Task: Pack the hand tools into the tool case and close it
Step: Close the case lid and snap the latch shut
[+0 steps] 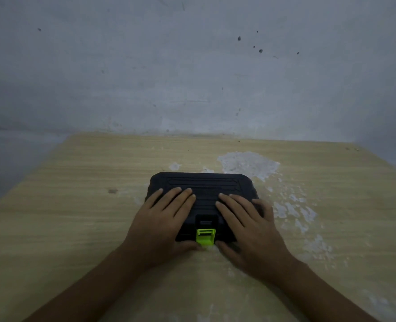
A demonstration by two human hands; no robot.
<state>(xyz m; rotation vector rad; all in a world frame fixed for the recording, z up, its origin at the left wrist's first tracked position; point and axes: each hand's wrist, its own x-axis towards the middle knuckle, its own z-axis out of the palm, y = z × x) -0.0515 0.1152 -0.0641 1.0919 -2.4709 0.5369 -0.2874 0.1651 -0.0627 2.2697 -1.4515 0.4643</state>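
Left hand: bare left hand, no glove, no ring or band seen on any of its fingers
Right hand: bare right hand, likewise ungloved and without jewellery
Nails: short and plain, paler at the tips
Wrists: no watch, strap or bracelet on either one
Forearms: uncovered down to the bottom edge of the picture; no sleeve or cuff shows
Markings: none discernible in the dim light
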